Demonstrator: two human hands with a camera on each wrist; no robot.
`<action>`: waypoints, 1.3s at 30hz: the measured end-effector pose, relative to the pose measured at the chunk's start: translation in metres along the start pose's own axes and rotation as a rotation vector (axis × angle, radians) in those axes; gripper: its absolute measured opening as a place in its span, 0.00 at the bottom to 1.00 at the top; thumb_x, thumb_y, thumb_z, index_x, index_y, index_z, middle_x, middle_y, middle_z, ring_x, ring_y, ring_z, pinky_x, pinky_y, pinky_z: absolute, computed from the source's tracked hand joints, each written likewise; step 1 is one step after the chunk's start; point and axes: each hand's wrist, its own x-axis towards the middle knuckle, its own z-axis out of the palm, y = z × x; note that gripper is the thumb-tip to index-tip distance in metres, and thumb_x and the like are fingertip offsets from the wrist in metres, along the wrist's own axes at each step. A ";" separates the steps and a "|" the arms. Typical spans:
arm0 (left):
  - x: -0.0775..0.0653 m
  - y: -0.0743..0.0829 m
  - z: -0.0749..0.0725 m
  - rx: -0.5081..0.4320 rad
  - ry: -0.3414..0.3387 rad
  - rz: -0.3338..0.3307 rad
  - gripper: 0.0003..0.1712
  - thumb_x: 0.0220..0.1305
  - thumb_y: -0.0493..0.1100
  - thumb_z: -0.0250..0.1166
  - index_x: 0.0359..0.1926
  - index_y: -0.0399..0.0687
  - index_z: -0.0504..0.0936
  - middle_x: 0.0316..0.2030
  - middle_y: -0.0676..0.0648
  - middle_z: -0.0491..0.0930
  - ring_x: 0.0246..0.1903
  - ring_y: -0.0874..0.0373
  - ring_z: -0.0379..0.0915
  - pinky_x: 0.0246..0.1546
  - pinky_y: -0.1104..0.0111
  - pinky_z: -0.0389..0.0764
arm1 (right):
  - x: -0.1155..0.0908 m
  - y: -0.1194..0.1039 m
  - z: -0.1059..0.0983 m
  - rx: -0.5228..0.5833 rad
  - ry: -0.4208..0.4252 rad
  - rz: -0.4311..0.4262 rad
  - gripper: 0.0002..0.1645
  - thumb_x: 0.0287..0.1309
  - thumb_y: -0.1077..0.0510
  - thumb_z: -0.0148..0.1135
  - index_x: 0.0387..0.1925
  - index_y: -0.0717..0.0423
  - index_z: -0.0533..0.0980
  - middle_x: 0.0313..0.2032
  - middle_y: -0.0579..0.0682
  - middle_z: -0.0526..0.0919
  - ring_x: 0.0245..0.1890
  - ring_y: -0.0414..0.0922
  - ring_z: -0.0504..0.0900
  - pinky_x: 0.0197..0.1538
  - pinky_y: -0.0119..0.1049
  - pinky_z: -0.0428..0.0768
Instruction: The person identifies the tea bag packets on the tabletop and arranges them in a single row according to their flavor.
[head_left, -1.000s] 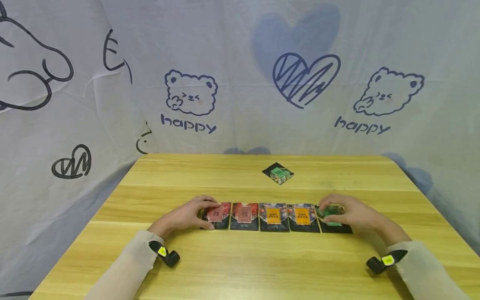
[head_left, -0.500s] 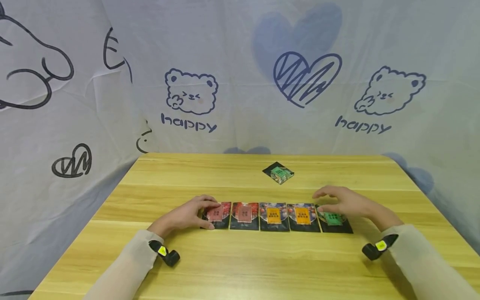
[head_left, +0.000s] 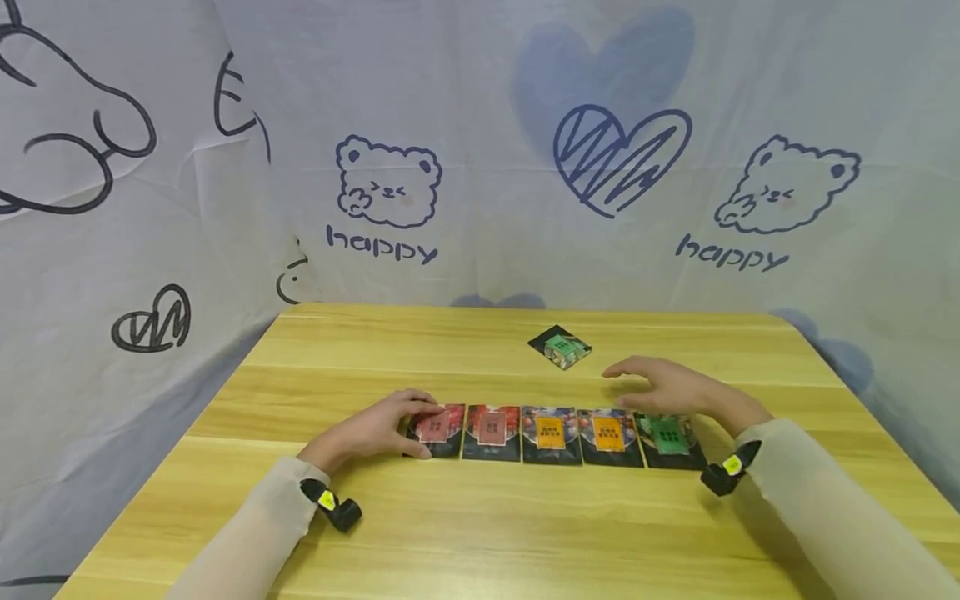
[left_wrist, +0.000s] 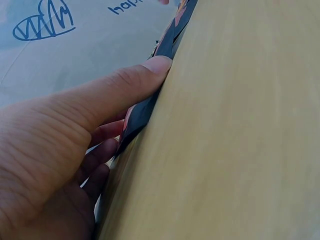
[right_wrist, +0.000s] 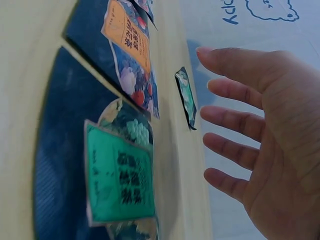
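Note:
Several flat black tea sachets lie edge to edge in a row. At the left end my left hand [head_left: 375, 427] rests on a red-labelled sachet [head_left: 440, 427]; its thumb lies on the lower edge, seen also in the left wrist view. A second red-labelled sachet [head_left: 492, 432] adjoins it, then two orange-labelled sachets [head_left: 550, 432]. The row ends with a green-labelled sachet [head_left: 670, 435], partly behind my right hand [head_left: 678, 392]. That hand hovers over the row's far edge, holding nothing, fingers extended in the right wrist view. Farther back lies another green-labelled sachet [head_left: 561, 347], turned diagonally.
Everything lies on a wooden table [head_left: 465, 525]. White cloth [head_left: 495, 200] with drawn bears and hearts hangs behind its back edge and along the left side. A small camera is strapped to each wrist.
My right hand has lifted off the right-end green sachet and moved left and away from me, toward the loose green sachet. My left hand and the row stay in place.

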 end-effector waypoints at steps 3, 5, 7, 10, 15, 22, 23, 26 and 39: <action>-0.001 0.001 0.000 -0.007 0.002 -0.001 0.42 0.54 0.58 0.73 0.68 0.52 0.72 0.68 0.44 0.62 0.68 0.43 0.55 0.65 0.45 0.60 | 0.009 -0.001 0.001 -0.019 -0.003 0.008 0.32 0.66 0.45 0.60 0.68 0.50 0.69 0.67 0.57 0.67 0.66 0.61 0.64 0.64 0.62 0.63; -0.001 0.002 0.000 -0.005 0.006 -0.002 0.42 0.54 0.58 0.74 0.68 0.52 0.72 0.68 0.44 0.62 0.68 0.43 0.55 0.65 0.46 0.60 | 0.014 -0.001 0.002 -0.031 0.002 0.010 0.32 0.67 0.45 0.60 0.68 0.50 0.68 0.67 0.58 0.66 0.67 0.61 0.63 0.64 0.63 0.62; -0.001 0.002 0.000 -0.002 0.008 -0.004 0.42 0.54 0.58 0.74 0.68 0.52 0.72 0.68 0.44 0.62 0.68 0.43 0.55 0.65 0.46 0.60 | 0.019 -0.001 0.002 -0.039 0.012 0.006 0.33 0.67 0.44 0.60 0.69 0.50 0.68 0.68 0.58 0.66 0.67 0.62 0.62 0.65 0.64 0.60; 0.000 0.001 0.001 -0.001 0.009 -0.007 0.42 0.54 0.58 0.74 0.68 0.52 0.72 0.68 0.44 0.62 0.68 0.43 0.54 0.65 0.46 0.60 | 0.026 0.000 0.004 -0.037 0.019 0.007 0.35 0.66 0.42 0.59 0.70 0.50 0.66 0.69 0.60 0.63 0.68 0.63 0.60 0.65 0.65 0.58; -0.001 -0.001 0.002 0.003 0.007 -0.003 0.41 0.55 0.59 0.73 0.68 0.53 0.72 0.68 0.44 0.61 0.68 0.43 0.54 0.65 0.46 0.60 | 0.039 0.001 0.006 -0.027 0.014 -0.006 0.38 0.66 0.42 0.60 0.71 0.51 0.65 0.70 0.61 0.61 0.69 0.63 0.59 0.66 0.65 0.56; -0.001 0.001 0.002 0.003 0.011 -0.001 0.41 0.55 0.59 0.73 0.68 0.54 0.72 0.68 0.45 0.61 0.68 0.44 0.54 0.65 0.46 0.60 | 0.061 0.003 0.006 -0.016 0.033 0.000 0.38 0.66 0.43 0.60 0.71 0.55 0.64 0.69 0.63 0.62 0.68 0.64 0.60 0.66 0.64 0.57; -0.001 0.001 0.002 0.002 0.014 -0.001 0.41 0.55 0.58 0.73 0.68 0.53 0.72 0.68 0.45 0.61 0.68 0.44 0.54 0.65 0.45 0.60 | 0.064 0.003 0.006 -0.014 0.033 0.000 0.38 0.66 0.44 0.60 0.71 0.56 0.64 0.69 0.63 0.62 0.67 0.64 0.60 0.66 0.64 0.58; -0.001 0.001 0.002 0.007 0.013 0.001 0.41 0.55 0.58 0.73 0.68 0.53 0.72 0.68 0.45 0.61 0.68 0.44 0.55 0.65 0.46 0.60 | 0.073 0.004 0.008 0.010 0.033 0.018 0.37 0.67 0.45 0.59 0.71 0.57 0.64 0.68 0.63 0.63 0.67 0.62 0.62 0.66 0.62 0.60; -0.001 0.000 0.002 0.004 0.015 -0.011 0.42 0.54 0.59 0.73 0.68 0.54 0.72 0.68 0.46 0.62 0.68 0.45 0.55 0.65 0.47 0.60 | 0.103 0.004 0.011 -0.006 0.023 0.071 0.35 0.66 0.47 0.61 0.70 0.56 0.66 0.67 0.61 0.66 0.67 0.61 0.63 0.66 0.60 0.62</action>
